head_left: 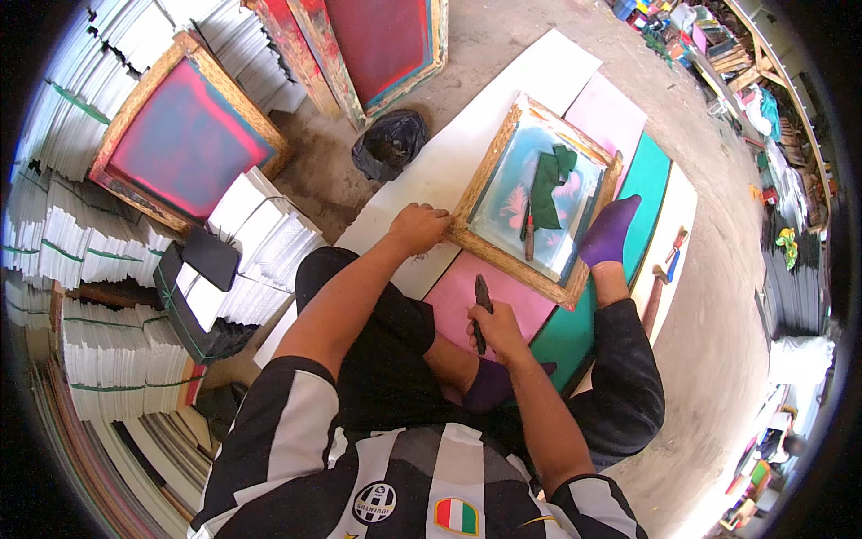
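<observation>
A wooden screen-printing frame [481, 175] with blue mesh and pale pink flower shapes lies tilted in front of me. My left hand [420, 229] grips its left edge near the near corner, fingers at the wood. Dark pliers [482, 301] stand upright in my right hand [500, 332], whose fingers wrap their handles just short of the frame's near side. A dark green cloth [549, 190] lies across the mesh, and beside it is a screwdriver [530, 241] with a reddish-brown handle. My purple-socked foot [612, 229] rests against the frame's right side.
White, pink [485, 292] and green sheets [648, 175] lie under the frame. A hammer [655, 301] and another tool sit at right. More screen frames [182, 135], a black plastic bag [390, 145], paper stacks [112, 359] and a black phone [212, 258] stand to the left.
</observation>
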`<state>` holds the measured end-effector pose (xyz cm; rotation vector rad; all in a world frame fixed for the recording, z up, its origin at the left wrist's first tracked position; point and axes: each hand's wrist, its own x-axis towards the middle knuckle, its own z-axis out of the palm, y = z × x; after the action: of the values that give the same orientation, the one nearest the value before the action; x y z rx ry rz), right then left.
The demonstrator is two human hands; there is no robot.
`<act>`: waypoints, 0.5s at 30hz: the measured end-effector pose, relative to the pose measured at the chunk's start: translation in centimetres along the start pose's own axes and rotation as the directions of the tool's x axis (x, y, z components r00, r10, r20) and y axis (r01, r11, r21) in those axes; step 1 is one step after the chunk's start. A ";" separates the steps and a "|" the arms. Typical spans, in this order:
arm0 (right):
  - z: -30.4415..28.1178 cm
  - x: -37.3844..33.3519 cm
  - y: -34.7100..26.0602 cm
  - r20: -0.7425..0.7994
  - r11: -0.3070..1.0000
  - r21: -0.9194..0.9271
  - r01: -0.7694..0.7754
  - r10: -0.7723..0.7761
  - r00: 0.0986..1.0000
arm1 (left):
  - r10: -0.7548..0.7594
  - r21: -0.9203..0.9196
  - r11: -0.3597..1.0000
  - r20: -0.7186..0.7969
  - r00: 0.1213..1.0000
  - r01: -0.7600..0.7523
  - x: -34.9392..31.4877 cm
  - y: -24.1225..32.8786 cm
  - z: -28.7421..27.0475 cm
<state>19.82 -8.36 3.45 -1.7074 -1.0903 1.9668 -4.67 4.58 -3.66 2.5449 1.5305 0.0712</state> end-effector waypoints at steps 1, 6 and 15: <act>0.0 -0.3 -1.0 0.023 1.000 0.019 0.021 -0.022 0.999 | -0.008 -0.054 0.998 -0.037 0.999 0.006 -0.5 0.0 -0.6; 0.9 2.8 -1.0 0.124 0.995 0.000 0.099 -0.098 0.987 | -0.184 -0.366 0.903 0.144 0.972 0.225 -2.8 -1.0 -3.8; 3.2 7.6 -1.4 0.151 1.000 0.018 0.000 -0.002 0.988 | -0.237 -0.699 0.622 0.260 0.936 0.352 -4.1 -1.4 0.3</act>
<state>14.70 -3.41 -0.87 -1.5689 -1.1189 2.1284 -7.74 1.60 -3.96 1.5980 1.4396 0.3768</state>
